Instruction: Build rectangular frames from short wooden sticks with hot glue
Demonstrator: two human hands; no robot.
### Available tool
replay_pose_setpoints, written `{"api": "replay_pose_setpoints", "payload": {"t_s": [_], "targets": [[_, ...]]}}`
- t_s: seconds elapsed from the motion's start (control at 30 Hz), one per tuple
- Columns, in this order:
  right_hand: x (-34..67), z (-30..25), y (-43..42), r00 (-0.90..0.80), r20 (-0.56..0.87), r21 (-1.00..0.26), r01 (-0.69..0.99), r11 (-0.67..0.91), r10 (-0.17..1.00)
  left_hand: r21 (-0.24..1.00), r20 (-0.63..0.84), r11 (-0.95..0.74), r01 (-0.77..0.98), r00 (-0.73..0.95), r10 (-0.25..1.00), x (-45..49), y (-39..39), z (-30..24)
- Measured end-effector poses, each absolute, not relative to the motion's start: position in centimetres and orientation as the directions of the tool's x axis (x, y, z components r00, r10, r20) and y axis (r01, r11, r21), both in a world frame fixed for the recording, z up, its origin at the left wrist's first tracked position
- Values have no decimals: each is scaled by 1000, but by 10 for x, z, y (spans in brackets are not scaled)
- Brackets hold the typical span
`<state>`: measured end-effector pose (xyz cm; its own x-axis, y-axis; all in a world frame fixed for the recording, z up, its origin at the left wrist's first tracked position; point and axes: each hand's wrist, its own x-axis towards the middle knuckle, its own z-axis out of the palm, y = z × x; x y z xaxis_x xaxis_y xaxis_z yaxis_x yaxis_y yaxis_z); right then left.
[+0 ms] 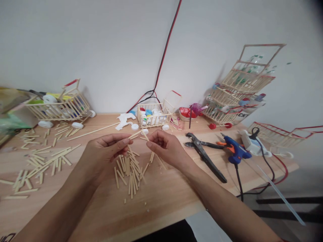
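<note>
My left hand (pixel 107 151) is closed in a pinch on a short wooden stick (pixel 135 134) that points to the right. My right hand (pixel 165 146) is also pinched, holding another short stick (pixel 145 135) that meets the first one at an angle. Both hands hover just above a loose pile of cut sticks (pixel 128 169) lying on the wooden table (pixel 161 198). More short sticks hang under my right hand's fingers (pixel 152 157).
Scattered sticks (pixel 37 161) cover the left side. Small stick-built carts stand at the back left (pixel 60 106), centre (pixel 153 116) and right (pixel 239 90). Black pliers (pixel 204 154), a blue glue gun (pixel 236 149) and cables lie at the right. The table's front edge is close.
</note>
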<state>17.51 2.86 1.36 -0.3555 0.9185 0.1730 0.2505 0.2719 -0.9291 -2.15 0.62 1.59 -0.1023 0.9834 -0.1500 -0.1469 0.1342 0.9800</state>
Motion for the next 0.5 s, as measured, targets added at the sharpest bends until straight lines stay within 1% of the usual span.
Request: {"api": "replay_pose_setpoints", "payload": {"t_s": [0.13,0.33,0.5], "targets": [[175,13,28,-359,168,-924,266,273,918,980,-157,142,-137,-106,982,-23,7,14],[176,13,28,-367,184,-928,240,284,912,977,-168,152,-149,-101,981,-22,6,15],[176,13,29,-366,181,-922,260,287,913,979,-162,148,-139,-102,981,-22,6,17]]}}
